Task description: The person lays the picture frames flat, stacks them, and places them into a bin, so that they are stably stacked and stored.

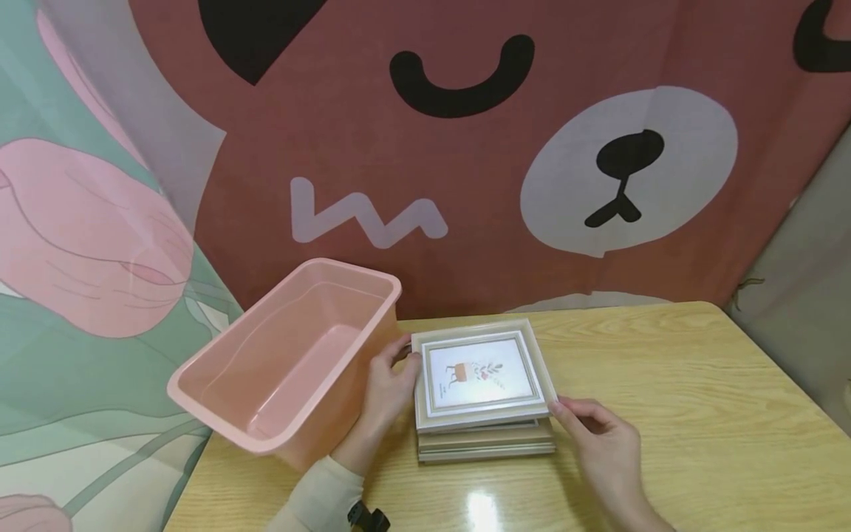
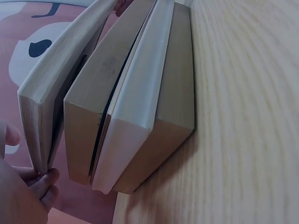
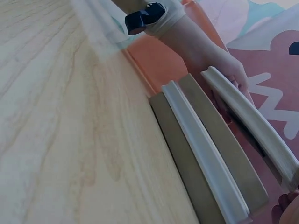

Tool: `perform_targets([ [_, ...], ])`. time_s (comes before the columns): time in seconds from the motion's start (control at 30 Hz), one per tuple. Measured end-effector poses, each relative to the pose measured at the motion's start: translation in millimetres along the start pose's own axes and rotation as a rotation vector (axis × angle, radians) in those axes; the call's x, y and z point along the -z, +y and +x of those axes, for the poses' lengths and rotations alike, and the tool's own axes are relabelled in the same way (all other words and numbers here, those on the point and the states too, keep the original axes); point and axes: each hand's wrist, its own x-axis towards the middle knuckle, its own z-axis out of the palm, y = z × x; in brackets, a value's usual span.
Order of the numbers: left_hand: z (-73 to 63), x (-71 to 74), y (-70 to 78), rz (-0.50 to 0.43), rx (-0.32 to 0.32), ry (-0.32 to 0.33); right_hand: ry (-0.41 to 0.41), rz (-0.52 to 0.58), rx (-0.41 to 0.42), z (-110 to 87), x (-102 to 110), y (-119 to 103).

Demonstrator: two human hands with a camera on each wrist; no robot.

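Note:
Both hands hold a pale picture frame (image 1: 479,369) with a deer-like drawing in it. My left hand (image 1: 388,388) grips its left edge, thumb on top. At the near right corner, my right hand (image 1: 605,443) pinches the rim. Below lies a stack of frames (image 1: 487,447), tan and whitish, flat on the table. From the left wrist view, the held frame (image 2: 51,74) is tilted, with a gap between it and the tan frame (image 2: 105,70) beneath. Left-hand fingers (image 3: 238,77) curl round the held frame's edge in the right wrist view.
A deep pink plastic bin (image 1: 346,406) stands left of the stack, beside my left forearm. The wood-grain table (image 1: 685,391) extends to the right. Behind it hangs a cloth (image 1: 479,162) printed with a bear face. A black device (image 1: 368,517) is on my left wrist.

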Motion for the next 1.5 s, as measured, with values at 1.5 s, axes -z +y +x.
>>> perform_targets([
  [1.5, -53.6, 6.7, -15.4, -0.243, 0.359, -0.079, -0.453, -0.101, -0.034, 19.9, 5.8, 20.5],
])
